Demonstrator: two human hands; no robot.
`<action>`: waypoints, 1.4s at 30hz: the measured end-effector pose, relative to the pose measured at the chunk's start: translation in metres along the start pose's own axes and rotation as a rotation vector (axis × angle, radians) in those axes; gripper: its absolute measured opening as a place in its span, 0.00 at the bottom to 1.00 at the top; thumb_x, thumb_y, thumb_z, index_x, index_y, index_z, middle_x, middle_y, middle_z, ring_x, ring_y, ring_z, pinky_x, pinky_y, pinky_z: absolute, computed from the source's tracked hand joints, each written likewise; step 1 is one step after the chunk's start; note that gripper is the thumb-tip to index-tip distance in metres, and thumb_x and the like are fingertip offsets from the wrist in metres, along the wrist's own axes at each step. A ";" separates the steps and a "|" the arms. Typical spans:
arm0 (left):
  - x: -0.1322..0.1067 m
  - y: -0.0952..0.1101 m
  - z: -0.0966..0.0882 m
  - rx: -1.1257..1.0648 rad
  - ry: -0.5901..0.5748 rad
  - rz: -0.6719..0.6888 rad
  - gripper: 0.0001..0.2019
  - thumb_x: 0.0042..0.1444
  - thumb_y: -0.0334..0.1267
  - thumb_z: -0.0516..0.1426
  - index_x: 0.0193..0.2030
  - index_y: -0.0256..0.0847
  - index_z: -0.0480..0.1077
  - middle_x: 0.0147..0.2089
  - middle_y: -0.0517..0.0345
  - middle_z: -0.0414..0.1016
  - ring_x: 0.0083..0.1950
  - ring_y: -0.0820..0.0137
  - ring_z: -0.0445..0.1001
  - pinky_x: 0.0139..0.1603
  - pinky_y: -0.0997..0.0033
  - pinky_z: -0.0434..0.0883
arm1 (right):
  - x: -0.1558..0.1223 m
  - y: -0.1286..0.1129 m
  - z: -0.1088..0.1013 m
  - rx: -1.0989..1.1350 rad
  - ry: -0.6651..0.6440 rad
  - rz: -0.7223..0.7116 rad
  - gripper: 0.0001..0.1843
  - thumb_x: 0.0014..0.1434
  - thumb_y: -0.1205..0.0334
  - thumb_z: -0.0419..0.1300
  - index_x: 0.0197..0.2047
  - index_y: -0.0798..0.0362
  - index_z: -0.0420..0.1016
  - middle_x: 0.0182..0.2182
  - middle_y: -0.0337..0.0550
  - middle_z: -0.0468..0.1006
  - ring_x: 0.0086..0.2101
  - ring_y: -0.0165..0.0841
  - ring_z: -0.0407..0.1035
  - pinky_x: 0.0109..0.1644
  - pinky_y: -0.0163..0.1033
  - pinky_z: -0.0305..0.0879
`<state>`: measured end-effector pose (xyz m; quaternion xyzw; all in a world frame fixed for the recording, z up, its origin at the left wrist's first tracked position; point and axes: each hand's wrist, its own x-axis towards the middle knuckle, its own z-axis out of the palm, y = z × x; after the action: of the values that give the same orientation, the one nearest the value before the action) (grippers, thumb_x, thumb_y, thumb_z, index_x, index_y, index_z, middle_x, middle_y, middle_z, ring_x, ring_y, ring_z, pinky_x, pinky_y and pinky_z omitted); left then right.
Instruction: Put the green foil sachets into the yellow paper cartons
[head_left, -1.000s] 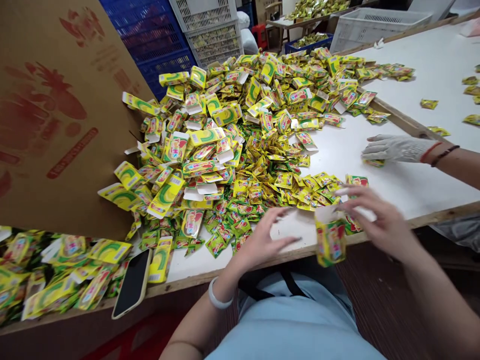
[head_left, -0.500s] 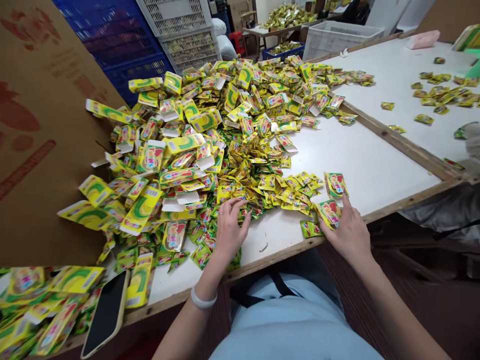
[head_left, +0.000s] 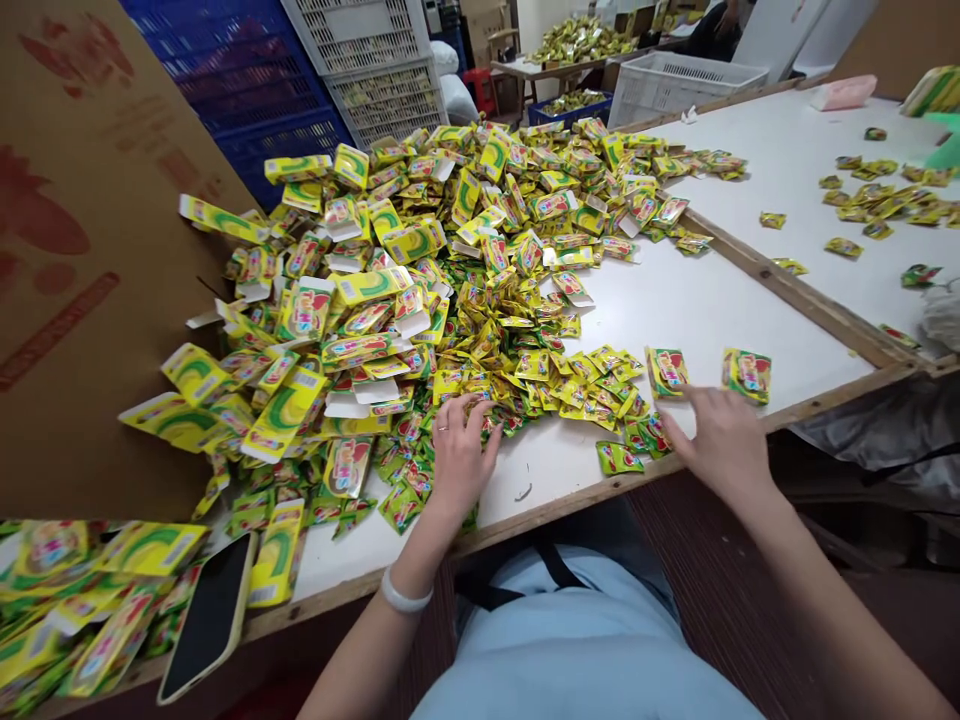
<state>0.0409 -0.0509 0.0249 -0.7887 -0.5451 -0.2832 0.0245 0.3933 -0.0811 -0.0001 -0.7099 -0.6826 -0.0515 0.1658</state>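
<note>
My left hand (head_left: 459, 455) rests at the near edge of the heap of yellow sachets (head_left: 487, 330), fingers bent but apart; no sachet shows in its grip. My right hand (head_left: 721, 445) hovers by the table's front edge, fingers apart, with nothing visible in it. Just beyond its fingertips lies one small yellow-green box (head_left: 666, 372). A second box (head_left: 748, 375) lies flat to the right of it. Green sachets (head_left: 619, 458) lie left of my right thumb. Many more yellow boxes (head_left: 285, 415), some with flaps up, are piled to the left.
A large cardboard carton (head_left: 97, 300) stands at the left. A phone (head_left: 210, 615) lies on the near left edge. Wooden strips (head_left: 795, 295) border the white table (head_left: 697, 300). Loose sachets (head_left: 870, 205) lie beyond at the right. Stacked blue crates (head_left: 232, 60) and a white crate (head_left: 682, 85) stand behind.
My right hand has moved right and let go of the box it held, which now lies right of the other box. Green sachets beneath it have come into view. My left hand has hardly moved.
</note>
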 end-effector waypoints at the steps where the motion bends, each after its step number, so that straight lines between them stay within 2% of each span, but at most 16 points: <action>1: 0.000 0.011 -0.002 -0.076 0.016 0.032 0.10 0.64 0.37 0.55 0.50 0.42 0.71 0.52 0.44 0.73 0.57 0.54 0.70 0.60 0.48 0.68 | -0.003 -0.003 0.004 -0.047 -0.066 -0.006 0.28 0.66 0.48 0.52 0.60 0.60 0.65 0.46 0.63 0.74 0.49 0.56 0.68 0.50 0.56 0.64; 2: 0.000 0.024 -0.003 -0.166 0.002 0.077 0.08 0.65 0.37 0.54 0.49 0.43 0.71 0.49 0.47 0.74 0.54 0.57 0.73 0.58 0.51 0.70 | -0.007 -0.008 0.008 -0.095 -0.112 0.014 0.27 0.65 0.46 0.53 0.57 0.59 0.67 0.42 0.60 0.75 0.45 0.54 0.70 0.46 0.52 0.65; 4: -0.003 0.054 0.002 -0.348 -0.112 0.185 0.10 0.65 0.41 0.55 0.51 0.44 0.70 0.47 0.50 0.76 0.51 0.60 0.75 0.55 0.57 0.72 | -0.013 -0.016 0.019 -0.112 -0.187 0.068 0.26 0.63 0.44 0.57 0.52 0.58 0.69 0.37 0.58 0.76 0.39 0.51 0.71 0.40 0.47 0.65; 8: -0.014 0.102 0.044 -0.479 -0.390 0.307 0.30 0.60 0.49 0.61 0.64 0.36 0.61 0.61 0.39 0.71 0.62 0.55 0.69 0.60 0.53 0.69 | -0.013 -0.020 0.037 0.211 -0.226 0.125 0.20 0.60 0.47 0.59 0.48 0.54 0.69 0.35 0.50 0.77 0.34 0.43 0.72 0.36 0.43 0.64; 11: -0.021 0.108 0.078 -0.457 -0.479 0.268 0.20 0.63 0.42 0.58 0.60 0.38 0.67 0.55 0.43 0.76 0.59 0.57 0.72 0.59 0.53 0.68 | -0.006 -0.017 0.039 0.532 -0.186 0.184 0.21 0.57 0.42 0.60 0.43 0.51 0.67 0.31 0.44 0.76 0.29 0.39 0.71 0.32 0.41 0.65; 13: -0.025 0.097 0.086 -0.461 -0.491 0.223 0.12 0.66 0.38 0.55 0.54 0.42 0.72 0.49 0.47 0.79 0.54 0.60 0.74 0.56 0.56 0.69 | -0.003 -0.013 0.035 0.724 -0.192 0.206 0.26 0.54 0.38 0.62 0.43 0.50 0.65 0.29 0.40 0.75 0.27 0.37 0.70 0.31 0.41 0.66; 17: -0.025 0.065 0.065 -0.406 -0.455 0.166 0.10 0.67 0.40 0.54 0.47 0.43 0.76 0.45 0.47 0.78 0.48 0.60 0.75 0.52 0.56 0.70 | -0.001 -0.008 0.030 0.978 -0.267 0.249 0.29 0.49 0.37 0.68 0.42 0.51 0.68 0.31 0.41 0.76 0.27 0.35 0.72 0.28 0.39 0.69; 19: -0.015 0.056 0.051 -0.333 -0.386 0.153 0.10 0.66 0.42 0.55 0.48 0.43 0.76 0.49 0.46 0.77 0.51 0.58 0.74 0.54 0.54 0.70 | 0.001 -0.009 0.031 1.100 -0.278 0.318 0.29 0.45 0.39 0.72 0.37 0.51 0.68 0.34 0.42 0.77 0.28 0.36 0.74 0.28 0.39 0.72; 21: 0.004 0.051 0.046 -0.257 -0.301 0.175 0.12 0.66 0.38 0.55 0.53 0.42 0.73 0.55 0.45 0.75 0.58 0.57 0.72 0.58 0.53 0.69 | 0.004 -0.015 0.035 1.238 -0.284 0.393 0.29 0.41 0.42 0.75 0.34 0.51 0.67 0.32 0.41 0.77 0.29 0.37 0.76 0.29 0.41 0.75; 24: 0.039 0.048 0.057 -0.189 -0.292 0.297 0.19 0.64 0.28 0.52 0.61 0.40 0.68 0.64 0.45 0.71 0.68 0.58 0.64 0.65 0.53 0.64 | 0.008 -0.027 0.039 1.399 -0.306 0.424 0.28 0.42 0.45 0.76 0.33 0.51 0.67 0.27 0.37 0.76 0.28 0.34 0.75 0.32 0.40 0.77; 27: 0.066 0.043 0.078 -0.224 -0.399 0.350 0.20 0.63 0.26 0.53 0.60 0.41 0.70 0.61 0.49 0.75 0.71 0.56 0.61 0.68 0.48 0.59 | 0.010 -0.038 0.039 1.490 -0.219 0.405 0.24 0.44 0.47 0.75 0.31 0.52 0.69 0.24 0.35 0.74 0.23 0.29 0.69 0.26 0.34 0.72; 30: 0.069 0.044 0.084 -0.450 -0.350 0.167 0.18 0.64 0.28 0.52 0.57 0.42 0.74 0.57 0.49 0.78 0.67 0.57 0.68 0.67 0.48 0.62 | 0.008 -0.054 0.035 1.525 -0.025 0.431 0.22 0.48 0.47 0.74 0.31 0.51 0.68 0.20 0.30 0.69 0.18 0.24 0.60 0.19 0.29 0.61; 33: 0.054 0.054 0.069 -0.815 -0.222 -0.131 0.17 0.66 0.35 0.51 0.58 0.39 0.74 0.54 0.48 0.80 0.56 0.59 0.77 0.58 0.55 0.71 | 0.009 -0.079 0.029 1.557 0.082 0.458 0.21 0.52 0.45 0.70 0.33 0.49 0.65 0.20 0.28 0.65 0.16 0.22 0.55 0.17 0.29 0.55; 35: 0.042 0.063 0.054 -1.026 -0.209 -0.253 0.17 0.66 0.40 0.52 0.56 0.38 0.75 0.51 0.49 0.81 0.52 0.60 0.78 0.55 0.58 0.74 | 0.012 -0.099 0.021 1.565 0.106 0.448 0.21 0.54 0.44 0.69 0.33 0.49 0.64 0.21 0.28 0.65 0.16 0.23 0.55 0.17 0.30 0.54; 38: 0.031 0.067 0.035 -1.241 -0.298 -0.340 0.18 0.64 0.47 0.54 0.54 0.39 0.76 0.49 0.51 0.80 0.49 0.61 0.78 0.50 0.61 0.77 | 0.018 -0.119 0.002 1.473 0.066 0.264 0.18 0.56 0.46 0.68 0.33 0.49 0.66 0.24 0.32 0.68 0.20 0.26 0.61 0.20 0.32 0.60; 42: 0.029 0.053 0.012 -1.288 -0.524 -0.361 0.22 0.63 0.56 0.54 0.52 0.41 0.74 0.41 0.54 0.75 0.35 0.67 0.77 0.32 0.67 0.78 | 0.023 -0.114 -0.023 1.117 -0.030 -0.185 0.08 0.62 0.55 0.63 0.35 0.49 0.72 0.29 0.39 0.72 0.29 0.32 0.68 0.31 0.36 0.67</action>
<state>0.0994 -0.0436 0.0430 -0.5864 -0.3796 -0.3494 -0.6245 0.2860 -0.0643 0.0470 -0.4522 -0.6679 0.3134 0.5012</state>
